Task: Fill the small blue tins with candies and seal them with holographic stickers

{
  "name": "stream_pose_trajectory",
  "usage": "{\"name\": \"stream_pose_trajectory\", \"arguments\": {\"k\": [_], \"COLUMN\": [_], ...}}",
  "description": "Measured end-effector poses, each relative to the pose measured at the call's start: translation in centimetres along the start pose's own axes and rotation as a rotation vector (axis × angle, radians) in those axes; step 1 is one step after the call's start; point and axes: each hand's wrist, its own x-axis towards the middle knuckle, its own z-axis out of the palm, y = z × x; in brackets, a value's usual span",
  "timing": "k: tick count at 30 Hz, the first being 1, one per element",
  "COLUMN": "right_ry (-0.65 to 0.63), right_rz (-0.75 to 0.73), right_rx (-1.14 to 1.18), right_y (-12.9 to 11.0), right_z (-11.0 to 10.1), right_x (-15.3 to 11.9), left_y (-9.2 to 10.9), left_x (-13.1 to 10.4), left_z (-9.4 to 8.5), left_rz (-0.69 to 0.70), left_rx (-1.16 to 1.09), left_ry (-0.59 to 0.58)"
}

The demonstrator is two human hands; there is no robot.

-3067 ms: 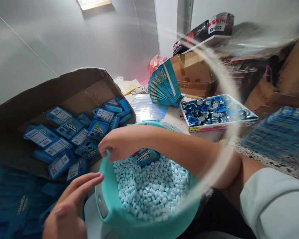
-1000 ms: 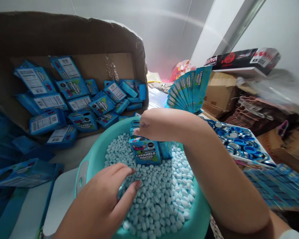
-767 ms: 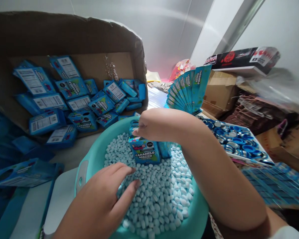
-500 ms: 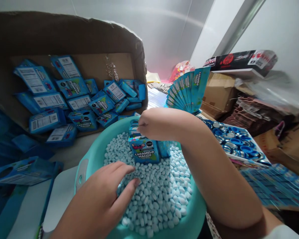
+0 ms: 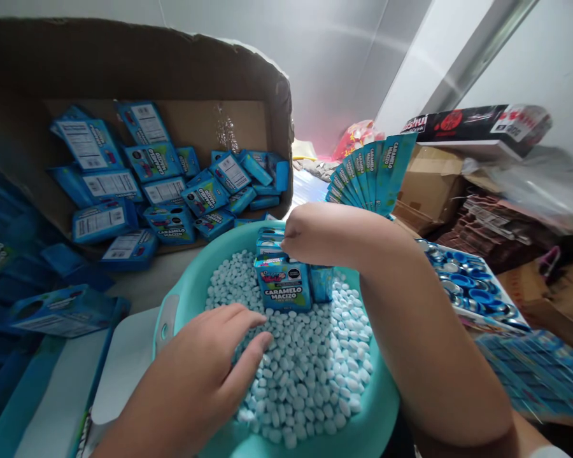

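Note:
A turquoise basin is filled with small pale-blue candies. Several blue candy boxes stand upright among them, the front candy box printed "Caramelo Macizo". Over the candies at the near left hovers my left hand, thumb and fingers apart, with nothing in it. My right hand reaches across to the far side of the basin, just behind and above the front box. Its fingers are curled in, the fingertips turned away from view, so what they hold cannot be made out.
A large cardboard carton at the back left holds many blue candy boxes. Fanned-out flat box sleeves stand behind the basin. At right sits a tray of blue and silver lids, with brown cartons beyond. Another blue box lies at left.
The whole view has shifted, so everything appears slightly farther right. Both hands keep nearly the same pose over the basin, and the boxes in the candies stay in place.

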Motion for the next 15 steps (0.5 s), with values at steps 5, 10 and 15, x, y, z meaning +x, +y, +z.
{"name": "stream_pose_trajectory", "arguments": {"k": [5, 10, 15], "right_ry": [0.002, 0.027, 0.009], "right_rz": [-0.034, -0.11, -0.08], "right_rx": [-0.031, -0.08, -0.125], "right_y": [-0.4, -0.7, -1.2], "right_z": [0.3, 0.2, 0.2], "right_x": [0.3, -0.4, -0.9], "left_y": [-0.2, -0.2, -0.3], "left_x": [-0.1, -0.2, -0.1], "left_z": [0.2, 0.3, 0.3], "left_rz": [0.007, 0.036, 0.062], "left_rx": [0.011, 0.018, 0.03], "left_ry": [0.021, 0.065, 0.09]}}
